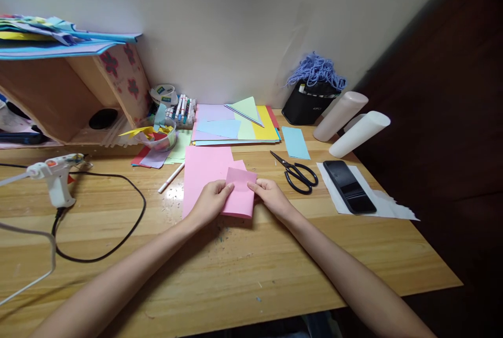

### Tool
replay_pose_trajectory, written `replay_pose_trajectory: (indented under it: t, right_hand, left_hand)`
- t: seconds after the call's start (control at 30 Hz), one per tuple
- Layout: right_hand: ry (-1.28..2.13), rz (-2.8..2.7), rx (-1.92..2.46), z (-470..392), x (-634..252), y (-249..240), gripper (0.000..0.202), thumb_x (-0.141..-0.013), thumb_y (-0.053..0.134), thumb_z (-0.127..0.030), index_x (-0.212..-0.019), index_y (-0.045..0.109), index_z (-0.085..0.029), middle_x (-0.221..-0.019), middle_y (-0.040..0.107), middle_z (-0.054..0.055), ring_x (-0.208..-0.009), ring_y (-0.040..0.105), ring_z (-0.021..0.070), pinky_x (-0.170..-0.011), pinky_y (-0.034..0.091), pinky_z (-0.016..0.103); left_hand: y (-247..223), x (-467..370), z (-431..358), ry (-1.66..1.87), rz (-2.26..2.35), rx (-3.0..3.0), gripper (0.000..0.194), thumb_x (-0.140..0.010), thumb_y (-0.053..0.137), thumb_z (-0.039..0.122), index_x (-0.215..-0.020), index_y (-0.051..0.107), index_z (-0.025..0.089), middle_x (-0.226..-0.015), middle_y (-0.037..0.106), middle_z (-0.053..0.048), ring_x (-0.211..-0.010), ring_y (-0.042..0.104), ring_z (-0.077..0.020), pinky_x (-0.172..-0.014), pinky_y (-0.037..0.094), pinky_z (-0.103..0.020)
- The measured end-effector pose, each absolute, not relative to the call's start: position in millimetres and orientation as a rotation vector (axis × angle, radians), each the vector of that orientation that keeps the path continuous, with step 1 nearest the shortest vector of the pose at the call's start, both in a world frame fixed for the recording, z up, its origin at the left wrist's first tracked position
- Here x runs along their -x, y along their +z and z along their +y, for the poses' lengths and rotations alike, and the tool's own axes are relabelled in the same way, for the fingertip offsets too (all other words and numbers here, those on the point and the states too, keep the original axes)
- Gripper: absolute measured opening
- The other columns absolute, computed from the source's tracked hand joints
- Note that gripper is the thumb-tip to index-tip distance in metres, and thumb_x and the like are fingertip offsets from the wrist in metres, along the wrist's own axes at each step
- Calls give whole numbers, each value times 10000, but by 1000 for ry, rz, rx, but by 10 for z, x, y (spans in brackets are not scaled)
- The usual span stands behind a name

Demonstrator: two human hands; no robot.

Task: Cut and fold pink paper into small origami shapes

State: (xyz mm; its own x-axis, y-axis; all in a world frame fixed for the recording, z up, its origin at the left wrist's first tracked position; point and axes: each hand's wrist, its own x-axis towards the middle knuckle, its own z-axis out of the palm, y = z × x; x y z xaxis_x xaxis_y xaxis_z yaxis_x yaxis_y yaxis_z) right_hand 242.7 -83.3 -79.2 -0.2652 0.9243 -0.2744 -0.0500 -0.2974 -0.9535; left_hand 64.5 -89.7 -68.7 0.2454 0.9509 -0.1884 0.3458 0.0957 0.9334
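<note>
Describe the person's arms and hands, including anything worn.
The left hand and right hand are bare, with no gloves, rings, watch or bracelet visible. The left forearm and right forearm are slim and uncovered, with no sleeves in view.

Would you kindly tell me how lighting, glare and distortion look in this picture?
In the head view, the held pink paper looks fairly sharp; glare brightens the table just left of the large pink sheet; the phone shows a reflection; shadow edges the left forearm; the right side falls dark; white cylinders lean outward, probably from wide-angle stretch.
</note>
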Motion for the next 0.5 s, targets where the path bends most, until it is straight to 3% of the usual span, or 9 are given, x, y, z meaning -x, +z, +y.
replay_pose_trajectory:
  t: [0.07, 0.2, 0.37, 0.5]
  right_hand:
    - [1709, -1194, 1230, -831, -2443, -783, 414, -608, 678, -538, -614, 552, -144, -554, 581, -11, -511, 528, 119, -514, 423, 242]
    - [1790, -1312, 1205, -880, -2425, -733, 378, -684, 634, -505, -665, 588, -131, -610, 608, 9, -541, 544, 122, -526, 416, 237]
    - [1759, -1455, 1093, -926, -2387, -699, 334, -765, 566, -459, -793, 626, -132, -707, 610, 7, -650, 542, 124, -614, 404, 238]
    - [1591, -1537, 1195, -919, -2404, -667, 372, -771, 558, -461, -590, 520, -139, -558, 484, -36, -540, 430, 84, -524, 311, 214]
  left_hand:
    - [-617, -616, -834, 660, 1285, -1430, 337, -770, 512, 445, -767, 587, 117, -682, 617, -32, -593, 540, -146, -518, 382, -232]
    - [-410, -647, -703, 807, 1286, -1735, 342, -698, 630, 364, -976, 600, 168, -981, 650, -70, -866, 594, -177, -721, 455, -263]
    - [-245, -839, -616, 480, 1284, -2004, 174, -697, 618, 337, -666, 661, 172, -722, 674, -40, -663, 591, -165, -575, 416, -245]
    - [-231, -844, -512, 574, 1221, -1921, 202, -704, 612, 336, -646, 665, 150, -682, 678, -43, -619, 587, -147, -563, 412, -233]
